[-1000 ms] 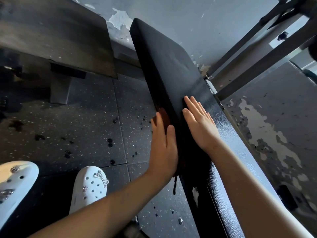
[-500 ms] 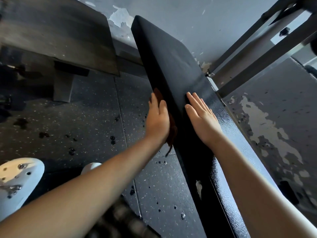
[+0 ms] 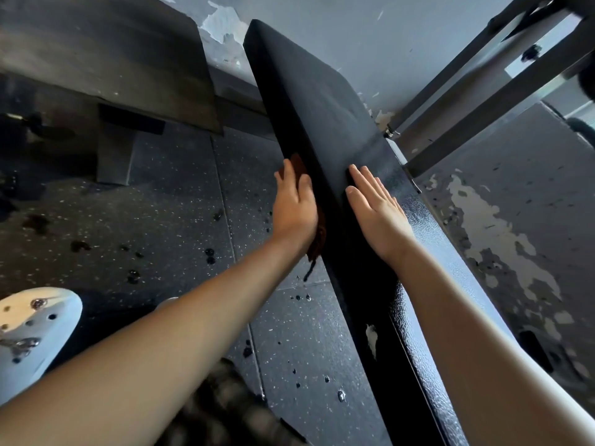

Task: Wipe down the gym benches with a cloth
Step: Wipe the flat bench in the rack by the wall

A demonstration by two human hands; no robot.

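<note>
A long black padded gym bench runs from the near right away to the wall. My left hand lies flat against the bench's left side face and presses a dark brown cloth onto it. The cloth shows past my fingertips and below my wrist, with a thread hanging down. My right hand rests flat, fingers together, on the bench's top, holding nothing. The near stretch of the top glistens wet.
Dark speckled rubber floor tiles with wet drops lie left of the bench. A second bench pad stands at the upper left. Metal rack bars slant at the upper right. My white clog is at the lower left.
My left hand has slid the cloth along the bench's side face away from me, toward the wall. My right hand has stayed in place on the top.
</note>
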